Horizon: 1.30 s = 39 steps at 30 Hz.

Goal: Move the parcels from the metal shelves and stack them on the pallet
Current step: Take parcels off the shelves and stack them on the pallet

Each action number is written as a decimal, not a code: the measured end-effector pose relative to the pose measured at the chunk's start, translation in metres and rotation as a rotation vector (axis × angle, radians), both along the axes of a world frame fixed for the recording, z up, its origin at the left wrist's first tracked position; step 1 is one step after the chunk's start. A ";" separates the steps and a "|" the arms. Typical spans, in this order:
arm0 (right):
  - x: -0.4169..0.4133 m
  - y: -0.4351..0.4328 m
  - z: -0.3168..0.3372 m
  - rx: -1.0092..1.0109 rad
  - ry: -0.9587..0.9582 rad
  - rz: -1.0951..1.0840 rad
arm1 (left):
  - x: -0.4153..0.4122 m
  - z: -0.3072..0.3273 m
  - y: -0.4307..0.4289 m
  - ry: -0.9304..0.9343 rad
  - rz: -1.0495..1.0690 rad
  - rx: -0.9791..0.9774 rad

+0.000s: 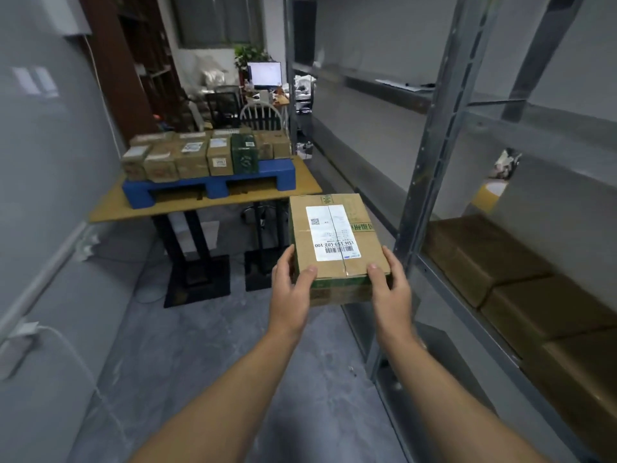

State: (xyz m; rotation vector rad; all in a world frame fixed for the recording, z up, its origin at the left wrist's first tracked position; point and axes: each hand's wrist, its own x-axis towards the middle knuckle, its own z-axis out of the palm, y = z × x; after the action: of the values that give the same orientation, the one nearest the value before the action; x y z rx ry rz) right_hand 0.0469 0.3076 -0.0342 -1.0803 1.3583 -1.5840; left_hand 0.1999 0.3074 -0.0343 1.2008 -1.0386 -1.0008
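Observation:
I hold a brown cardboard parcel (pixel 335 242) with a white shipping label and green print, out in front of me above the floor. My left hand (pixel 290 289) grips its near left corner, thumb on top. My right hand (pixel 389 285) grips the near right corner the same way. Ahead on the left, a blue pallet (pixel 207 187) lies on a wooden table (pixel 110 212) and carries several stacked parcels (pixel 200 155). To my right, the metal shelves (pixel 430 162) hold three brown parcels (pixel 521 285) on a lower level.
Black table legs and base plates (pixel 197 279) stand on the grey floor ahead. A white cable (pixel 76 359) trails along the left wall. Chairs (pixel 263 116), a monitor (pixel 265 75) and clutter fill the far end of the room.

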 end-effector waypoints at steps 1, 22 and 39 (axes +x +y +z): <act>0.000 -0.019 0.000 0.001 0.000 0.020 | 0.000 -0.001 -0.017 -0.001 0.008 0.011; 0.058 -0.375 -0.005 0.031 0.060 0.233 | 0.060 -0.003 -0.349 -0.056 0.211 0.067; 0.147 -0.641 -0.022 0.126 0.105 0.223 | 0.153 -0.031 -0.619 -0.085 0.180 0.177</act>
State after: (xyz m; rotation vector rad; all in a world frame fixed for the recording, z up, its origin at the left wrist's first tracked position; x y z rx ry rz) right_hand 0.1939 -0.3335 -0.0565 -1.2059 1.3358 -1.2803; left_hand 0.3527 -0.3113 -0.0651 1.4660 -0.9037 -0.9211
